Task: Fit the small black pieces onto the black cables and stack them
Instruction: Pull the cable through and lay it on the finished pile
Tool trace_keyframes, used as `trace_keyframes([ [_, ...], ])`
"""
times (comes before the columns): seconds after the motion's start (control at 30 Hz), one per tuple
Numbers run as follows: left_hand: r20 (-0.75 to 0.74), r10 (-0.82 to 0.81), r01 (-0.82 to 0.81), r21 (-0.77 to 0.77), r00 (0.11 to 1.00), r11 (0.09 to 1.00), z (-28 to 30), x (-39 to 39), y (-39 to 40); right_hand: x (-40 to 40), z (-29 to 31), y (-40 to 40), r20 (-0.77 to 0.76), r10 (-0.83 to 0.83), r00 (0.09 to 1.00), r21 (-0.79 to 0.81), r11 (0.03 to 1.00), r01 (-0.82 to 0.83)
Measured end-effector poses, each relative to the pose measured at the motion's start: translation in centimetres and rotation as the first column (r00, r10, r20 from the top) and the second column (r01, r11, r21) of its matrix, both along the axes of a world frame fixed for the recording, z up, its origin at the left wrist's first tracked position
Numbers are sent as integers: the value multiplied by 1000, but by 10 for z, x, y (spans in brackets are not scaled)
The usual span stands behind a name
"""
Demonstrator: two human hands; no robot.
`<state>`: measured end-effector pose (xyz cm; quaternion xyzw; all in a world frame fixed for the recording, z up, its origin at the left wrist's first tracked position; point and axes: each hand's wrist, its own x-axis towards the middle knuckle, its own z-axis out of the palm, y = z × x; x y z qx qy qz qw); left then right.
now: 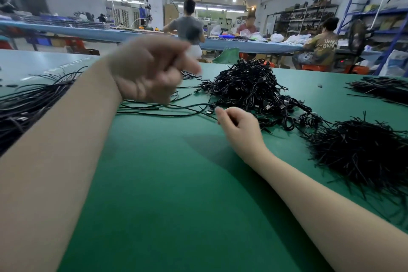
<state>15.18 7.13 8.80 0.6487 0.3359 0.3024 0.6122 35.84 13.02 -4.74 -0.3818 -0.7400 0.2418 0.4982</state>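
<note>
Reading "OWN" on seated person's shirt [326, 45]

Tangled heap of thin black cables [249, 88] piled mid-table; a few loose strands [159, 109] lying flat beside it; small black pieces [192, 75] scattered just behind, partly hidden and blurred.

A green table [167, 183] is carrying a tangled heap of black cables [249, 86] at its middle. Left of that heap, loose cables [33, 99] are lying fanned out; right of it, bristly bundles [362, 152] are resting, small black pieces [192, 75] lying just behind-left.
</note>
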Motion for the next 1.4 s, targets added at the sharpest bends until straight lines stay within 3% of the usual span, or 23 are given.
trace_keyframes([
  [0.03, -251, 15, -24, -32, 968, 999, -7, 9, 4, 1, 2, 2, -66, -43, 997, -1, 999, 43],
  [0.1, -621, 36, -125, -101, 783, 987, -23, 27, 15, 1, 6, 1, -145, -89, 985, 28, 995, 94],
  [0.13, -692, 64, -177, -94, 719, 980, -33, 35, 22, 0, 8, 0, -163, -99, 982, 63, 992, 110],
  [0.17, -693, 128, -233, -59, 710, 971, -41, 42, 27, -3, 10, -3, -175, -100, 980, 104, 987, 119],
  [0.2, -619, 229, -306, -20, 751, 952, -48, 45, 30, -6, 12, -6, -177, -85, 980, 145, 983, 112],
  [0.27, -255, 422, -448, -50, 870, 893, -52, 41, 36, -14, 13, -15, -136, -13, 991, 203, 978, 41],
  [0.33, 81, 433, -423, -119, 898, 898, -45, 28, 37, -19, 9, -20, -54, 66, 996, 192, 980, -54],
  [0.37, 169, 391, -373, -128, 905, 919, -41, 21, 35, -20, 7, -21, -13, 89, 996, 173, 981, -85],
  [0.43, 216, 373, -358, -107, 902, 928, -37, 13, 35, -20, 5, -24, 35, 132, 991, 146, 980, -135],
  [0.53, 163, 624, -633, -2, 764, 774, -38, 19, 40, -20, 5, -26, 107, 217, 970, 172, 957, -233],
  [0.6, 236, 649, -666, -8, 723, 746, -37, 26, 42, -21, 0, -27, 238, 261, 936, 139, 944, -299],
  [0.67, 407, 556, -580, -76, 725, 811, -29, 24, 37, -18, -6, -22, 340, 258, 904, 34, 958, -286],
  [0.73, 560, 368, -385, -93, 742, 918, -17, 17, 25, -11, -8, -13, 364, 137, 921, -5, 989, -145],
  [0.77, 561, 271, -289, -58, 782, 955, -12, 13, 19, -7, -6, -9, 342, 46, 939, 17, 998, -55],
  [0.83, 372, 98, -114, 19, 923, 993, -6, 11, 11, 1, 2, -1, 227, -119, 967, 62, 992, 108],
  [0.9, -58, 41, -41, 16, 997, 999, -11, 17, 10, 7, 12, 3, 88, -220, 972, 86, 973, 212],
  [0.97, -435, 63, -90, -42, 898, 995, -24, 31, 14, 7, 19, 1, -1, -283, 959, 145, 949, 280],
  [1.0, -490, 107, -148, -45, 865, 988, -31, 40, 17, 4, 22, -2, -35, -285, 958, 184, 940, 286],
  [1.07, -327, 308, -331, -16, 894, 944, -43, 53, 27, -4, 25, -11, -48, -212, 976, 270, 938, 217],
  [1.17, 190, 564, -562, -68, 804, 824, -40, 50, 37, -16, 21, -21, 101, -1, 995, 279, 960, -27],
  [1.27, 564, 462, -488, -116, 685, 865, -23, 35, 30, -14, 10, -15, 222, 156, 962, 35, 985, -168],
  [1.33, 621, 346, -363, -104, 703, 926, -13, 24, 18, -5, 6, -5, 296, 82, 952, -45, 996, -71],
  [1.4, 493, 269, -276, -60, 827, 959, -10, 18, 11, 4, 9, 2, 275, -51, 960, -55, 996, 69],
])
